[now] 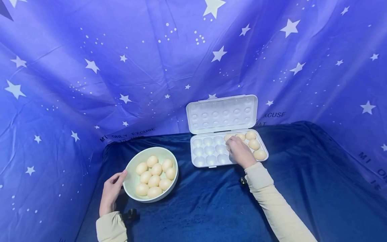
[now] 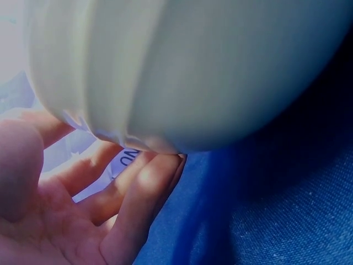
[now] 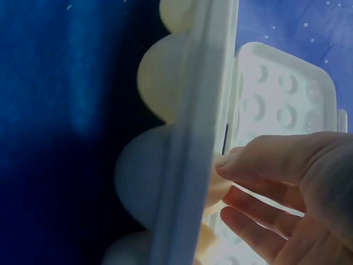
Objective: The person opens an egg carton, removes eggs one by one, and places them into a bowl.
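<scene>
My left hand grips the left rim of a pale green bowl, thumb at the rim and fingers against the outer wall. Several light brown eggs lie inside the bowl. Over the middle of a white egg carton, my right hand reaches down with its fingers bent. In the right wrist view, its thumb and fingertips pinch an egg at the carton's cups. More eggs fill cups at the carton's right end, some partly hidden by the hand. The cups on the left hold no eggs.
The carton's lid stands open at the back, leaning near the blue star-patterned curtain. A dark blue cloth covers the table under the bowl and carton. Dark wrist cameras sit on both wrists.
</scene>
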Demonstrator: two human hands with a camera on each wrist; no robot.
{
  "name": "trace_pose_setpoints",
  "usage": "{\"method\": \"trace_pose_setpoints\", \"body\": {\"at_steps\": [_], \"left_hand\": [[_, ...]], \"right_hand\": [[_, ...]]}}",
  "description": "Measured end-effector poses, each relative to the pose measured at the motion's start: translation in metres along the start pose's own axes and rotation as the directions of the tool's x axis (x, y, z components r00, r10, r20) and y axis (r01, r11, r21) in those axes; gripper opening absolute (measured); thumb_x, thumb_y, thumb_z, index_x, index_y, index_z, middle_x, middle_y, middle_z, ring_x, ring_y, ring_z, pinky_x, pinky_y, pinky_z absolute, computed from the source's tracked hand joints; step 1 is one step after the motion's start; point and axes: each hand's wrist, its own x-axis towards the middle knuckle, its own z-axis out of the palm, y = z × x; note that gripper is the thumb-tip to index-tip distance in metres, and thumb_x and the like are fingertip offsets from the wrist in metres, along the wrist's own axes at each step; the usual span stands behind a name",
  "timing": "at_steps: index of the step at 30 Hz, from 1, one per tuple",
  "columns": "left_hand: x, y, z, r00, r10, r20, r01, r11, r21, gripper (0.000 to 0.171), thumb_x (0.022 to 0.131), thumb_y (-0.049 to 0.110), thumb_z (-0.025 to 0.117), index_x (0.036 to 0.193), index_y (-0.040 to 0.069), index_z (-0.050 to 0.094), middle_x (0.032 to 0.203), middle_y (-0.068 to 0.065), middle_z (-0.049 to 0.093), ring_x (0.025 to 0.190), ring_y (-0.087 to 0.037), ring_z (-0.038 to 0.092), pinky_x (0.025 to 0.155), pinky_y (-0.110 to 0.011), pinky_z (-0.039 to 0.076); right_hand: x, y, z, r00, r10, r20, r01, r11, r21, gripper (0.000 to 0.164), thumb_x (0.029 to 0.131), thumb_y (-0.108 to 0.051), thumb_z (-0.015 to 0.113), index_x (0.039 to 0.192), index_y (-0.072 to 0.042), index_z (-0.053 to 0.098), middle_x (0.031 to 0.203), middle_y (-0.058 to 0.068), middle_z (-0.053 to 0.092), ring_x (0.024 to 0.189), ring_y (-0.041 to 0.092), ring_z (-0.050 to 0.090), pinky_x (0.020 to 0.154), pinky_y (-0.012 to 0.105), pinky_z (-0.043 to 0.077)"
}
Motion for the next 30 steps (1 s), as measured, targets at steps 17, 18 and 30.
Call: {"method": "trace_pose_setpoints", "body": {"at_steps": [17, 18, 30], "left_hand": [[0.001, 0.000, 0.000, 1.000, -0.012, 0.002, 0.012, 1.000, 0.009, 0.050, 0.096, 0.045, 0.063, 0.116, -0.001, 0.064, 0.085, 0.014, 0.062, 0.074, -0.002, 0.062, 0.066, -0.024, 0.058], [0.001, 0.000, 0.000, 1.000, -0.013, 0.001, 0.013, 1.000, 0.008, 0.050, 0.096, 0.045, 0.063, 0.116, -0.001, 0.064, 0.085, 0.014, 0.062, 0.075, -0.002, 0.062, 0.066, -0.024, 0.058], [0.002, -0.001, -0.001, 1.000, -0.027, -0.009, 0.027, 0.999, 0.025, 0.053, 0.096, 0.044, 0.063, 0.121, -0.003, 0.062, 0.088, 0.011, 0.063, 0.074, -0.001, 0.061, 0.066, -0.023, 0.057]], "right_hand": [[0.005, 0.012, 0.011, 0.996, 0.083, 0.026, -0.084, 0.996, 0.024, 0.028, 0.074, 0.014, 0.055, 0.093, 0.003, 0.071, 0.100, 0.019, 0.062, 0.091, 0.039, 0.058, 0.072, 0.051, 0.054], [0.005, 0.012, 0.011, 0.995, 0.094, 0.029, -0.095, 0.995, 0.033, 0.027, 0.075, 0.014, 0.056, 0.095, 0.004, 0.071, 0.100, 0.020, 0.062, 0.092, 0.040, 0.059, 0.073, 0.052, 0.054], [0.004, 0.010, 0.017, 0.991, 0.137, 0.002, -0.136, 0.987, 0.081, 0.027, 0.076, 0.014, 0.061, 0.100, 0.005, 0.070, 0.099, 0.024, 0.062, 0.093, 0.044, 0.061, 0.080, 0.053, 0.053]]}}
